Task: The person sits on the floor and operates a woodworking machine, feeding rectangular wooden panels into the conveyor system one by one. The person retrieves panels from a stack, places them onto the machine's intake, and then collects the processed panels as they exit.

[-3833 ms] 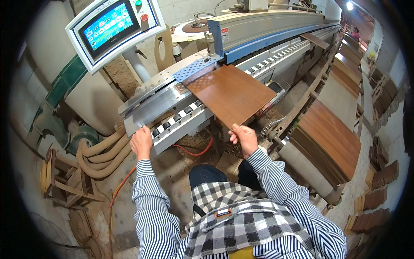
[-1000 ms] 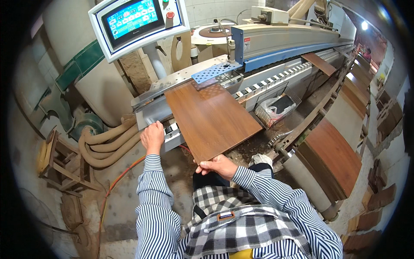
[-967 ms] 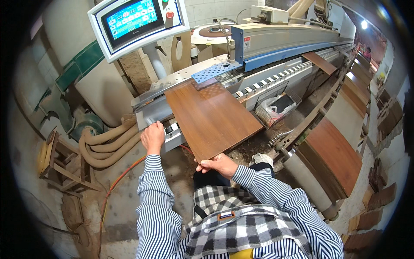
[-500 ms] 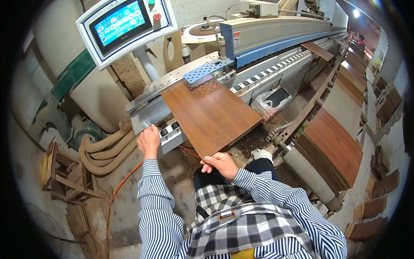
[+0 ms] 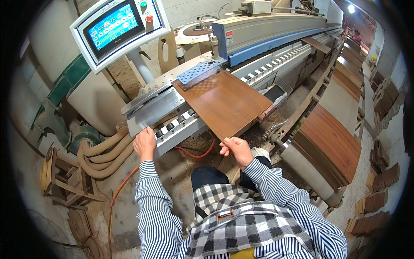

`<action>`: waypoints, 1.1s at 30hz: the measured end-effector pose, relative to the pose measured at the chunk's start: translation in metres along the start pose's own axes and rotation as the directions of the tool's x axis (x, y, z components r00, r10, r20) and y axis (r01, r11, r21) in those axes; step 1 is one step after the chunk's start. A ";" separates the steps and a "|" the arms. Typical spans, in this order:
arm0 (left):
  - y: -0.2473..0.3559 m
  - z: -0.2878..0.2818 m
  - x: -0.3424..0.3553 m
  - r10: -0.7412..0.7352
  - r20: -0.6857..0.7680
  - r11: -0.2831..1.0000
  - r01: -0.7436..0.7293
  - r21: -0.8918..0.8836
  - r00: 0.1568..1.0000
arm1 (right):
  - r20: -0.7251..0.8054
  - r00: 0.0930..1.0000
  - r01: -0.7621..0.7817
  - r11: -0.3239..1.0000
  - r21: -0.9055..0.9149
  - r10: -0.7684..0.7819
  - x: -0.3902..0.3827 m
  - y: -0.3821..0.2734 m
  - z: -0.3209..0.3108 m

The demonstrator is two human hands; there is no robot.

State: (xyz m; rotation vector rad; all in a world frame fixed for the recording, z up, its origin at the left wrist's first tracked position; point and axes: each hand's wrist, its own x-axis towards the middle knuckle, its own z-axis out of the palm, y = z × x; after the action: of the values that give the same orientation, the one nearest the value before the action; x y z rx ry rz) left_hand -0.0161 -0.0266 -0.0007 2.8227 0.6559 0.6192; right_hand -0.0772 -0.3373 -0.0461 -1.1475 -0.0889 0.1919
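A brown wood-grain panel (image 5: 226, 103) lies on the infeed end of a long edge-banding machine, its far edge under a blue perforated plate (image 5: 200, 70). My right hand (image 5: 237, 150) is closed, pinching the panel's near corner between thumb and fingers. My left hand (image 5: 144, 141) is closed over the near end of the machine's metal infeed table (image 5: 157, 112), left of the panel and apart from it. Black and white rollers (image 5: 174, 124) run in a rail between that hand and the panel. The panel hides part of this rail.
A control screen (image 5: 114, 29) stands at the back left. Ribbed hoses (image 5: 103, 160) and a wooden stool (image 5: 64, 177) are on the left. A wire basket (image 5: 276, 93) hangs beyond the panel. Stacked panels (image 5: 330, 140) lie on a roller conveyor at right; a red cable (image 5: 125, 183) crosses the floor.
The panel has moved forward and right along the machine, with my right hand following at its corner. More of the roller rail shows. My left hand keeps its place on the table's end.
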 end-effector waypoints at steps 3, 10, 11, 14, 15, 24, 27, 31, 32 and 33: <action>0.002 -0.001 -0.001 -0.007 0.010 1.000 0.007 0.001 1.000 | -0.089 0.996 0.015 0.999 0.040 -0.011 0.004 -0.008 -0.014; 0.002 -0.001 0.000 0.012 0.001 1.000 -0.013 0.015 1.000 | -0.341 0.939 0.029 0.998 -0.060 -0.048 0.017 -0.034 -0.051; 0.001 -0.002 0.001 0.013 -0.005 1.000 -0.013 0.025 1.000 | -0.347 0.933 0.071 0.995 -0.076 -0.093 0.021 -0.034 -0.058; 0.000 0.008 0.004 0.042 0.029 0.997 -0.044 0.059 0.999 | -0.470 0.875 0.128 0.992 -0.006 -0.116 0.010 -0.044 -0.093; -0.001 0.009 0.005 0.038 0.029 0.998 -0.039 0.047 0.999 | -0.480 0.868 0.144 0.990 -0.007 -0.130 -0.003 -0.048 -0.106; -0.004 0.007 0.002 0.089 0.009 0.995 -0.089 0.038 0.996 | -0.749 0.160 0.093 0.765 -0.638 -0.643 -0.232 -0.063 -0.237; -0.003 0.008 0.004 0.108 0.007 0.994 -0.108 0.035 0.994 | -0.806 -0.156 -0.019 0.818 -0.575 -0.570 -0.294 -0.078 -0.274; -0.001 0.008 0.003 0.109 0.004 0.993 -0.109 0.039 0.994 | -0.839 -0.187 0.020 0.852 -0.523 -0.511 -0.318 -0.080 -0.304; -0.001 0.007 0.003 0.106 0.000 0.994 -0.106 0.040 0.994 | -0.830 -0.173 -0.013 0.844 -0.537 -0.530 -0.319 -0.078 -0.307; -0.002 0.008 0.003 0.116 -0.005 0.993 -0.116 0.037 0.993 | -0.813 -0.219 -0.051 0.839 -0.542 -0.539 -0.315 -0.079 -0.301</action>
State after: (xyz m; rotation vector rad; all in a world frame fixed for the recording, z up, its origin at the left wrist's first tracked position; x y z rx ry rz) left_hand -0.0110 -0.0241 -0.0078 2.9108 0.5124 0.6437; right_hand -0.3274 -0.7007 -0.0886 -1.3531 1.1786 -1.3271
